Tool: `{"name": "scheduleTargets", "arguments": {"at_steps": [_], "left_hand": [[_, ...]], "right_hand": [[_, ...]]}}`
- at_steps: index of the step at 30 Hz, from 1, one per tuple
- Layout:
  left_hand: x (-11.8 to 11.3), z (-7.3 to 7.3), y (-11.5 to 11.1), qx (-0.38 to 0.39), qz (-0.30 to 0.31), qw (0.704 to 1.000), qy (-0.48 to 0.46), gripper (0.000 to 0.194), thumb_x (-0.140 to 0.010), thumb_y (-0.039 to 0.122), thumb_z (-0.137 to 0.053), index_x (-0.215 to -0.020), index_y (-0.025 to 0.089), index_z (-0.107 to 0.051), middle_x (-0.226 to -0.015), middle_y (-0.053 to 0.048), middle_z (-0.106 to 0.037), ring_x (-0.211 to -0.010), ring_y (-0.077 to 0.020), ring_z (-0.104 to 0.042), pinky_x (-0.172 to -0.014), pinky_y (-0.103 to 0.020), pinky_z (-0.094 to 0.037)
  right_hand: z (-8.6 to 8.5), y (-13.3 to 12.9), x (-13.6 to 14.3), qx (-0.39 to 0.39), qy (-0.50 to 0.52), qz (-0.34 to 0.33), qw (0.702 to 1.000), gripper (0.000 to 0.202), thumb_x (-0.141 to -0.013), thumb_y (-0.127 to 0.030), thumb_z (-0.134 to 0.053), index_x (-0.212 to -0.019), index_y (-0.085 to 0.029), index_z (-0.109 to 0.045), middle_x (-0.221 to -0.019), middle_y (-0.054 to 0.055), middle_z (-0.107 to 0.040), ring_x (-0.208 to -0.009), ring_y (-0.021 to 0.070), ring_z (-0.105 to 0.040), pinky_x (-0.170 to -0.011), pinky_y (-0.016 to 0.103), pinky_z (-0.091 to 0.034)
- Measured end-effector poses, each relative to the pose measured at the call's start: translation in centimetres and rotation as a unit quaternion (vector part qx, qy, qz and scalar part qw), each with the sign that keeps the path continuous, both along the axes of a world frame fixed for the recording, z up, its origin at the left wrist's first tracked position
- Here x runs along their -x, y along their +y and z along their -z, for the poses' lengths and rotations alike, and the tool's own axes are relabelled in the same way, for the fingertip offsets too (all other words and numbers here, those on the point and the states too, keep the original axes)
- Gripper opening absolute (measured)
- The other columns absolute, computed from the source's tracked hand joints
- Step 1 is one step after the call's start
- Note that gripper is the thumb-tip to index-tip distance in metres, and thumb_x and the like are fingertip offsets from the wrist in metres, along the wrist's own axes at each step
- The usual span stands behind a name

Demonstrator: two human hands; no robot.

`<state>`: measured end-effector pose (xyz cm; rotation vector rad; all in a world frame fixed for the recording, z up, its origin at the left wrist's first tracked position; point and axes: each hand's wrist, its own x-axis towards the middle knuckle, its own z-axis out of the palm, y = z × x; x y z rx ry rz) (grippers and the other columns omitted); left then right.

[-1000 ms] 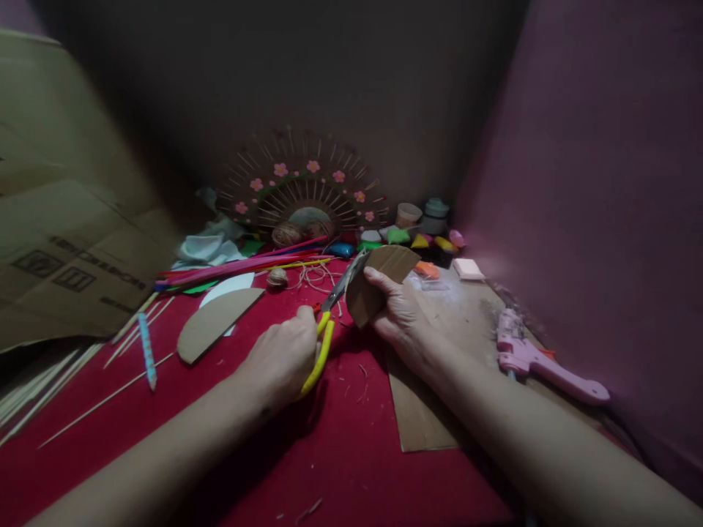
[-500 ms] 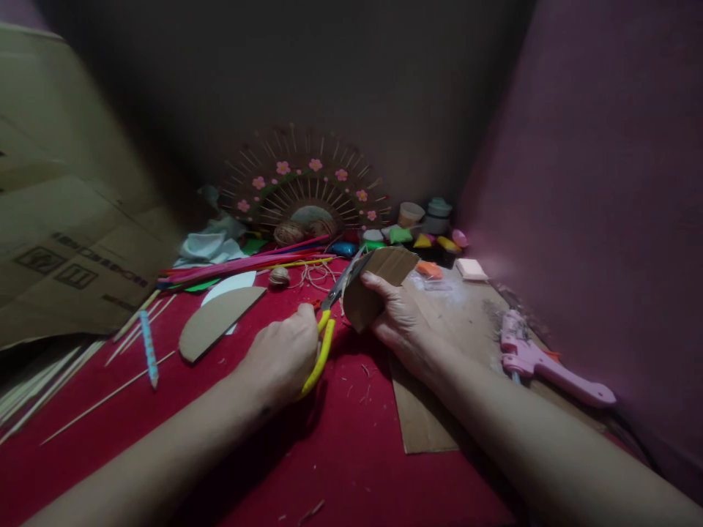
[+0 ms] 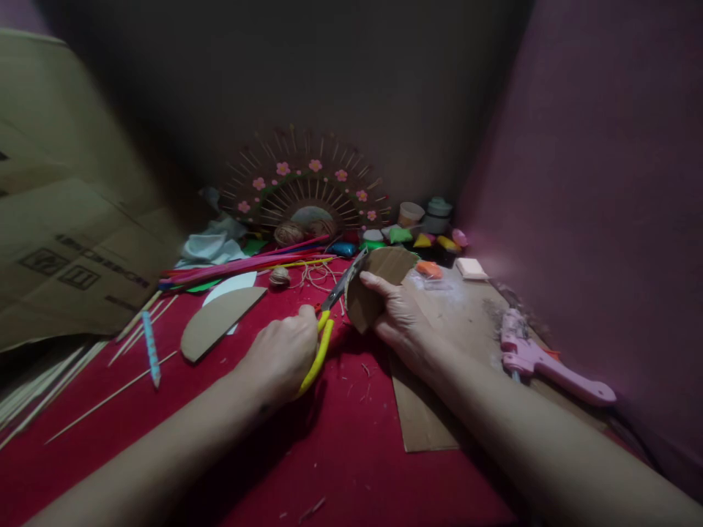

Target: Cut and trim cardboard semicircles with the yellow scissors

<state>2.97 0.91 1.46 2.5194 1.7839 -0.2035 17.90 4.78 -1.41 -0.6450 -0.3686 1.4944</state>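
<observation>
My left hand point(image 3: 288, 351) is closed round the yellow handles of a pair of scissors point(image 3: 317, 359). Their metal blades point up and away, lying against the left edge of a brown cardboard piece point(image 3: 391, 269). That piece has a curved edge, and my right hand point(image 3: 403, 322) grips it with the thumb on top; the other fingers are hidden beneath. Left of the scissors, a half-round cardboard piece point(image 3: 220, 326) rests partly over a white paper shape point(image 3: 233, 285). Under my right forearm lies a larger cardboard sheet point(image 3: 425, 421).
A pink glue gun point(image 3: 554, 369) lies at right. Thin sticks point(image 3: 49, 388) and a blue pencil point(image 3: 150, 350) are at left, below a cardboard box point(image 3: 82, 219). Pink pipe cleaners point(image 3: 247, 261), twine point(image 3: 280, 277) and a flowered stick fan point(image 3: 307, 176) stand at the back.
The scissor blades look slightly closer together beside the cardboard's edge. Both hands keep nearly the same place and grip; the view has shifted very slightly.
</observation>
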Motion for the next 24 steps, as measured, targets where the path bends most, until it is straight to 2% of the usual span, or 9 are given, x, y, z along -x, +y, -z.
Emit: {"name": "scheduleTargets", "arguments": {"at_steps": [4, 9, 17, 24], "left_hand": [[0.01, -0.14, -0.01, 0.002, 0.001, 1.0, -0.002, 0.022, -0.075, 0.019, -0.04, -0.096, 0.013, -0.042, -0.082, -0.017, -0.065, -0.079, -0.0344, -0.065, -0.059, -0.038, -0.045], [-0.1, -0.43, -0.19, 0.012, 0.002, 1.0, -0.008, 0.021, -0.076, 0.021, -0.04, -0.095, 0.013, -0.043, -0.082, -0.017, -0.065, -0.078, -0.0339, -0.064, -0.058, -0.038, -0.044], [-0.4, -0.31, -0.2, 0.015, -0.04, 0.998, -0.046, 0.019, -0.083, 0.023, -0.034, -0.097, 0.013, -0.042, -0.079, -0.016, -0.065, -0.076, -0.0323, -0.065, -0.058, -0.037, -0.042], [-0.09, 0.07, -0.13, 0.007, -0.013, 0.999, -0.029, 0.021, -0.079, 0.023, -0.038, -0.098, 0.012, -0.04, -0.081, -0.017, -0.065, -0.079, -0.0365, -0.065, -0.059, -0.04, -0.044]], "right_hand": [[-0.14, 0.12, -0.34, 0.014, -0.015, -0.014, 1.0, 0.019, -0.056, -0.008, -0.072, -0.072, -0.017, -0.066, -0.062, -0.001, -0.07, -0.058, 0.0152, -0.062, -0.07, 0.035, -0.052], [-0.38, 0.14, -0.54, 0.016, 0.01, -0.009, 1.0, 0.02, -0.059, -0.014, -0.074, -0.077, -0.018, -0.067, -0.066, -0.002, -0.07, -0.063, 0.0145, -0.063, -0.074, 0.033, -0.051], [-0.04, -0.19, -0.03, -0.008, 0.002, -0.012, 1.0, 0.019, -0.058, -0.014, -0.073, -0.076, -0.018, -0.066, -0.066, -0.002, -0.07, -0.063, 0.0157, -0.063, -0.077, 0.036, -0.05], [0.16, -0.22, 0.02, -0.018, 0.0, -0.013, 1.0, 0.022, -0.058, -0.014, -0.073, -0.078, -0.019, -0.066, -0.069, -0.002, -0.071, -0.067, 0.0156, -0.063, -0.079, 0.034, -0.05]]}}
